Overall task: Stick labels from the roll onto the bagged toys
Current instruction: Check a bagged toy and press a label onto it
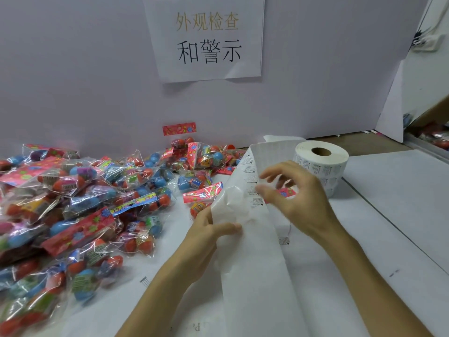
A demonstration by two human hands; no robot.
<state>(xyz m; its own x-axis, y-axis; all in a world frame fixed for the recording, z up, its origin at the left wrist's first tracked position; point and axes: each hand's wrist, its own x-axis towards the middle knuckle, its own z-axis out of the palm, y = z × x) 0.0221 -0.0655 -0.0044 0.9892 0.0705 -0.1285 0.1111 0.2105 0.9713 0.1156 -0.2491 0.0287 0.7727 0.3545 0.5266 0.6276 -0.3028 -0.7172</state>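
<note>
White paper covers the table [388, 190], and a printed sign [206, 37] hangs on the wall [73, 81] behind. My left hand [206, 237] pinches the unrolled label strip [252, 263], thumb on its front. My right hand [303, 200] curls at the strip's printed edge, but it is blurred and I cannot tell whether it grasps anything. The roll [323, 164] stands just behind it. Bagged toys [73, 203] lie heaped at left, and one bag [202, 193] lies under the strip.

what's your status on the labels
Left hand grips strip. Right hand at its label edge, pinch unclear. Roll stands behind; toys piled left. Nothing blocking.
</note>
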